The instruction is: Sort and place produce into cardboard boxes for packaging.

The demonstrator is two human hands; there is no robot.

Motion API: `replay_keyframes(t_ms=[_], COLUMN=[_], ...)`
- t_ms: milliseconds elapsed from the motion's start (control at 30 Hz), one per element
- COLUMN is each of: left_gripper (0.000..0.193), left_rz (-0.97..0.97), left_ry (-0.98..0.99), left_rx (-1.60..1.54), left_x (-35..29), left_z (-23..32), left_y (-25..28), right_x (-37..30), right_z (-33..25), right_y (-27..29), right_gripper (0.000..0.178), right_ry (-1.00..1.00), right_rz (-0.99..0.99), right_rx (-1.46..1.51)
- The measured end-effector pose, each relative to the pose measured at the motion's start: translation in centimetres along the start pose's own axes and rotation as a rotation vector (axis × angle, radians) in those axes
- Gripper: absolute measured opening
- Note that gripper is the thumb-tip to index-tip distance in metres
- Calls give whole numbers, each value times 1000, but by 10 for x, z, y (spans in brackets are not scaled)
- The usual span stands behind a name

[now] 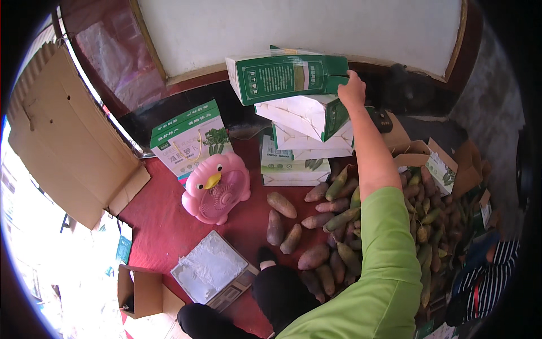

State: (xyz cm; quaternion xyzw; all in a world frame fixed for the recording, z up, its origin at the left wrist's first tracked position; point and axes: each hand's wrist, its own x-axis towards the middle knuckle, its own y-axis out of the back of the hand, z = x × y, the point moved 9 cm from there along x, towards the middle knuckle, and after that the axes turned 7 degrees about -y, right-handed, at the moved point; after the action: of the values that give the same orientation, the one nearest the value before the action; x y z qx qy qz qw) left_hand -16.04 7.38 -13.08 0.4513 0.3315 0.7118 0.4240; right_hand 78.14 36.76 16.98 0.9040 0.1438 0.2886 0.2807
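Note:
My right arm, in a light green sleeve, stretches forward to the top of a stack of white and green cartons by the wall. At its end my right hand (353, 90) is closed on the right end of a green and white carton (279, 78), by its green flap. That carton lies on its side, tilted, over a second carton (302, 113), with several more cartons (296, 172) below. The fingertips are partly hidden behind the flap. My left hand is out of view.
A pink duck-faced plastic stool (217, 189) stands beside upright gift cartons (189, 141). A scale (212, 268) sits near my legs. Many long radishes (282, 204) lie on the red floor. Cardboard (73, 130) leans at the left; open boxes (437, 164) and a person in striped clothing (485, 285) are at the right.

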Motion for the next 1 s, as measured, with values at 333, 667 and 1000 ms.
replay_keyframes(t_ms=[333, 667, 1000], left_gripper=[31, 30, 28], left_rz=[79, 184, 365], left_ry=[253, 533, 189], left_rx=[-167, -315, -772], left_x=[-22, -107, 9], left_z=[-11, -38, 141], left_y=[-5, 53, 119], right_x=[12, -25, -84], right_z=[-11, -154, -300], right_y=[-16, 44, 159], right_gripper=[32, 24, 23], right_ry=[14, 397, 675], right_rz=[-155, -216, -212], right_rx=[-459, -215, -302])
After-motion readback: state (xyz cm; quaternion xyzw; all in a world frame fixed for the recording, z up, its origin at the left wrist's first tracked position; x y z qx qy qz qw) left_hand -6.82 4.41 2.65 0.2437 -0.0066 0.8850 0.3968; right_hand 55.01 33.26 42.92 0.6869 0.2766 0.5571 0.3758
